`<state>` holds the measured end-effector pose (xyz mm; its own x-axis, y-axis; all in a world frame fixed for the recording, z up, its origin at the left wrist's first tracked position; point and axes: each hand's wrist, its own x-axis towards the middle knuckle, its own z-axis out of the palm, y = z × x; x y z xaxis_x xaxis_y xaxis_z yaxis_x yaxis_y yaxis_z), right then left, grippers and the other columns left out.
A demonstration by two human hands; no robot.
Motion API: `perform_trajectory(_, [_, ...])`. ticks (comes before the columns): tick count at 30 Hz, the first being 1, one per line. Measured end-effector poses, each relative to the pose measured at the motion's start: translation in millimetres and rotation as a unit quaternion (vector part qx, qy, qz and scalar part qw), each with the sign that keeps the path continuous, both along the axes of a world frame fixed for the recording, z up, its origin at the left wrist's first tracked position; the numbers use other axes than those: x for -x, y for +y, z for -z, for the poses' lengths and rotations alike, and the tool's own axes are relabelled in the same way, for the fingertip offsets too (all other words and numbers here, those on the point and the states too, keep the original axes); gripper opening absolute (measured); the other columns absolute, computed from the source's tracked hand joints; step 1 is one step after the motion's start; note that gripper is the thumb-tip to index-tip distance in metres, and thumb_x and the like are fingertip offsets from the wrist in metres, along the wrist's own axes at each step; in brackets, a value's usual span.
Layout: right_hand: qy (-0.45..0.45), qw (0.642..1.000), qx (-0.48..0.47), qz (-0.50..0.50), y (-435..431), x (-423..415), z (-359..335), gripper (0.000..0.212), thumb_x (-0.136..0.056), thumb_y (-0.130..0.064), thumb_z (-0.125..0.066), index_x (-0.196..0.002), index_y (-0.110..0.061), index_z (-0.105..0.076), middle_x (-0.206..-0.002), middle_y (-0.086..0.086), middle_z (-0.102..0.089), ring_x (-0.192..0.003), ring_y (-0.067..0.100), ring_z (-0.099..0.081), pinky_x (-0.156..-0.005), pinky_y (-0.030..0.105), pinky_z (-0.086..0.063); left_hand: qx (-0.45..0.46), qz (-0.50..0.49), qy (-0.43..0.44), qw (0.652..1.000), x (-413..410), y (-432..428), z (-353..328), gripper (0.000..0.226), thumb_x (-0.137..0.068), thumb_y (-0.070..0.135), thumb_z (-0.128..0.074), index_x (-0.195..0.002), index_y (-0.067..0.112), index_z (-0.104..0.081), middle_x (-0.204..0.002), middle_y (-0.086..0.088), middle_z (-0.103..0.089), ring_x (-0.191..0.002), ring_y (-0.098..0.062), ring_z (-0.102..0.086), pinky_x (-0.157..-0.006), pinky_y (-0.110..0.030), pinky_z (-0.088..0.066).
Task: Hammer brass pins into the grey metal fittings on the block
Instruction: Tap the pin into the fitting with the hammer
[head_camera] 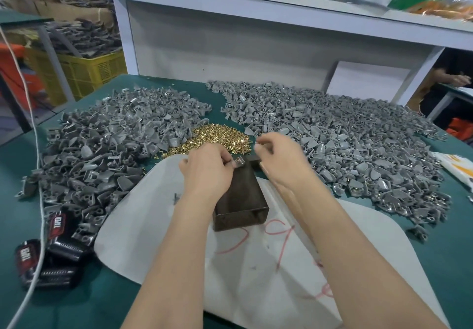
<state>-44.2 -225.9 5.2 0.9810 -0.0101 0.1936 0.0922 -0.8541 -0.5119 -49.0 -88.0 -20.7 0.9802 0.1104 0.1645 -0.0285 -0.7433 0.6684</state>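
In the head view, a dark block (pixel 240 200) lies on a white sheet (pixel 256 277) that carries red writing. The sheet lies on a green table (pixel 76 308). The long side of the block points away from the person, and both forearms reach over the sheet to its far end.

The left hand (pixel 204 167) has its fingers curled, and they pinch a small grey fitting (pixel 238 162) that sits at the far top edge of the block. The right hand (pixel 279 159) is just beside it, to the right, also with its fingers curled inwards. Something small and blurred shows at its fingertips, but I cannot tell what it is or whether the hand really holds it.

Just behind the hands is a heap of brass pins (pixel 217 136), touching the far edge of the sheet. To the left of it spreads a left pile of fittings (pixel 115 144), and to the right a wider right pile of fittings (pixel 345 136).

At the near left corner of the table lie black items with red labels (pixel 51 254). A white cord (pixel 38 175) runs down across them. Beyond the table, on the left, stands a yellow crate (pixel 89 70) full of grey parts.
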Motion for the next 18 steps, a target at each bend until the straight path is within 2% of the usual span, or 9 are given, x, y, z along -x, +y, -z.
perform_trajectory(2, [0.086, 0.991, 0.093, 0.039, -20, 8, 0, 0.022, -0.093, -0.034, -0.053, -0.091, -0.013, -0.058, -0.082, -0.001, -0.06, -0.071, 0.015, -0.057, -0.062, 0.028, -0.046, 0.0, 0.002, 0.0, 1.0, 0, 0, 0, 0.015, -0.089, 0.027, -0.064, -0.077, 0.032, -0.057, -0.099, 0.005, -0.067, -0.108, -0.024, -0.053, -0.09, -0.038, -0.035])
perform_trajectory(3, [0.148, 0.975, 0.157, 0.048, -25, 12, 4, 0.026, -0.092, -0.038, -0.054, -0.082, -0.014, -0.053, -0.074, -0.001, -0.056, -0.067, 0.015, -0.055, -0.059, 0.028, -0.046, -0.002, 0.002, -0.001, 1.0, 0, 0, 0, 0.015, -0.089, 0.027, -0.063, -0.077, 0.032, -0.057, -0.1, 0.005, -0.066, -0.108, -0.024, -0.053, -0.089, -0.037, -0.034])
perform_trajectory(4, [0.194, 0.958, 0.203, 0.05, -26, 16, 9, 0.03, -0.09, -0.039, -0.056, -0.079, -0.012, -0.049, -0.072, 0.0, -0.052, -0.068, 0.017, -0.055, -0.061, 0.03, -0.047, -0.005, 0.002, 0.0, 1.0, 0, 0, 0, 0.016, -0.09, 0.027, -0.063, -0.077, 0.033, -0.056, -0.102, 0.005, -0.066, -0.109, -0.024, -0.053, -0.088, -0.037, -0.033])
perform_trajectory(6, [0.212, 0.951, 0.221, 0.045, -23, 16, 19, 0.03, -0.09, -0.038, -0.056, -0.082, -0.01, -0.047, -0.074, 0.002, -0.051, -0.075, 0.023, -0.055, -0.065, 0.032, -0.045, -0.01, 0.001, 0.001, 1.0, 0, -1, 0, 0.015, -0.09, 0.027, -0.063, -0.077, 0.033, -0.056, -0.104, 0.005, -0.065, -0.109, -0.024, -0.052, -0.087, -0.037, -0.032])
perform_trajectory(9, [0.178, 0.971, 0.153, 0.051, -21, 13, 21, 0.018, -0.094, -0.026, -0.052, -0.09, -0.008, -0.052, -0.084, 0.007, -0.054, -0.076, 0.024, -0.054, -0.062, 0.028, -0.04, -0.013, 0.0, 0.003, 1.0, 0, -1, -1, 0.014, -0.09, 0.028, -0.062, -0.079, 0.033, -0.056, -0.106, 0.004, -0.065, -0.111, -0.024, -0.051, -0.088, -0.037, -0.032])
perform_trajectory(12, [0.087, 0.99, 0.087, 0.068, -31, 11, 12, 0.012, -0.095, -0.018, -0.048, -0.099, -0.007, -0.045, -0.093, 0.009, -0.055, -0.077, 0.024, -0.055, -0.061, 0.029, -0.043, -0.017, 0.001, 0.001, 1.0, 0, -1, 0, 0.012, -0.09, 0.028, -0.062, -0.081, 0.033, -0.057, -0.108, 0.004, -0.065, -0.111, -0.025, -0.05, -0.088, -0.038, -0.032])
perform_trajectory(14, [0.039, 0.997, 0.026, 0.065, -36, 14, 2, 0.02, -0.094, -0.02, -0.048, -0.107, -0.007, -0.043, -0.097, 0.011, -0.06, -0.08, 0.026, -0.06, -0.066, 0.034, -0.048, -0.02, 0.0, -0.001, 1.0, -1, -1, 0, 0.007, -0.09, 0.028, -0.062, -0.084, 0.031, -0.06, -0.11, 0.003, -0.065, -0.112, -0.025, -0.05, -0.088, -0.037, -0.032])
perform_trajectory(15, [0.017, 0.999, 0.011, 0.048, -36, 17, -3, 0.024, -0.095, -0.023, -0.049, -0.114, -0.011, -0.044, -0.098, 0.007, -0.062, -0.076, 0.023, -0.06, -0.063, 0.031, -0.045, -0.021, 0.0, -0.002, 1.0, -1, -1, 0, 0.004, -0.09, 0.028, -0.062, -0.087, 0.03, -0.062, -0.11, 0.003, -0.065, -0.112, -0.025, -0.05, -0.088, -0.037, -0.033])
perform_trajectory(18, [-0.074, 0.997, 0.024, -0.017, -33, 32, -9, 0.044, -0.096, -0.025, -0.05, -0.138, -0.032, -0.04, -0.103, -0.009, -0.061, -0.08, 0.013, -0.057, -0.067, 0.025, -0.041, -0.02, -0.004, -0.003, 1.0, -1, 0, 1, 0.004, -0.09, 0.028, -0.062, -0.091, 0.028, -0.066, -0.109, 0.003, -0.065, -0.112, -0.026, -0.051, -0.088, -0.037, -0.033])
